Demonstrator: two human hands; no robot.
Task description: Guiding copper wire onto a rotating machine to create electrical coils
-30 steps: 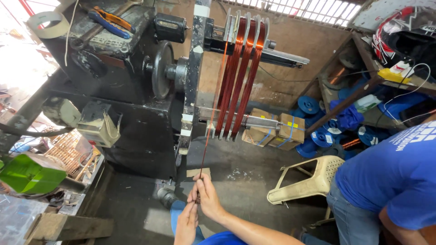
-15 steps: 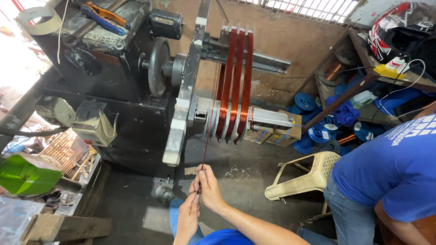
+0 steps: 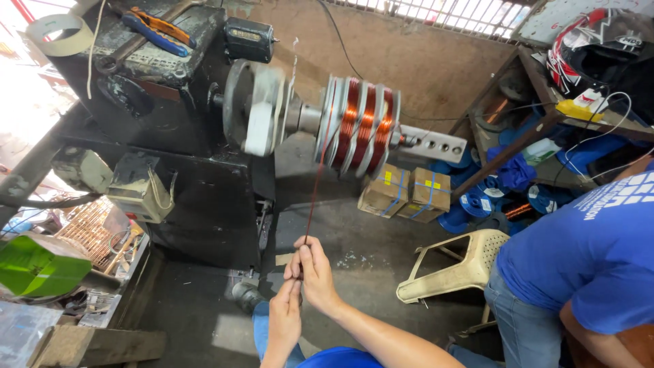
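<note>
Now coil former (image 3: 357,126) turned end-on, hands (image 3: 303,286) still pinching wire (image 3: 315,191)

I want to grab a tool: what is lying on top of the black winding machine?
On the machine top lie pliers with blue and orange handles and a wrench. Its far-left top is out of frame.
</note>
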